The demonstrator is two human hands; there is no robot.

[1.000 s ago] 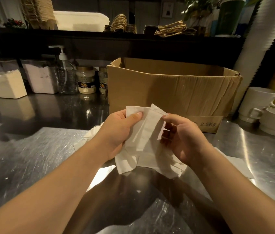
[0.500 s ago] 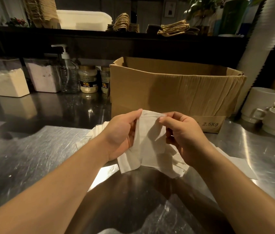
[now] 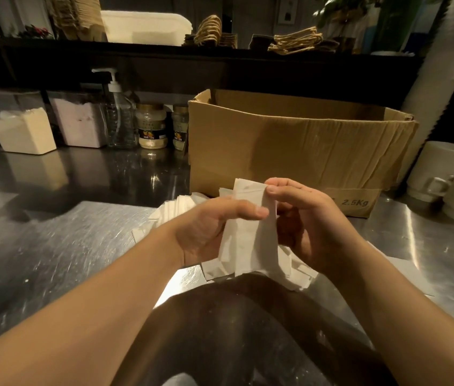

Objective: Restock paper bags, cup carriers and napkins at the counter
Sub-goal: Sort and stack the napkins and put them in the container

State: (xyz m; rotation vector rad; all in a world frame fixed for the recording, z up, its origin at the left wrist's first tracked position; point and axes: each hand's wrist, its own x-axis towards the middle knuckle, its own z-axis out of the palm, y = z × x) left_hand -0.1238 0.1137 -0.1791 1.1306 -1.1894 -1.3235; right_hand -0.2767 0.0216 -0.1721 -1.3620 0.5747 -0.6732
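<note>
Both hands hold a bunch of white napkins (image 3: 248,240) upright just above the steel counter (image 3: 53,246): the left hand (image 3: 209,232) grips them with its thumb across the front, and the right hand (image 3: 304,227) pinches the top edge. More napkins, seemingly a loose pile, lie beneath on the counter. Behind stands an open cardboard box (image 3: 290,151).
</note>
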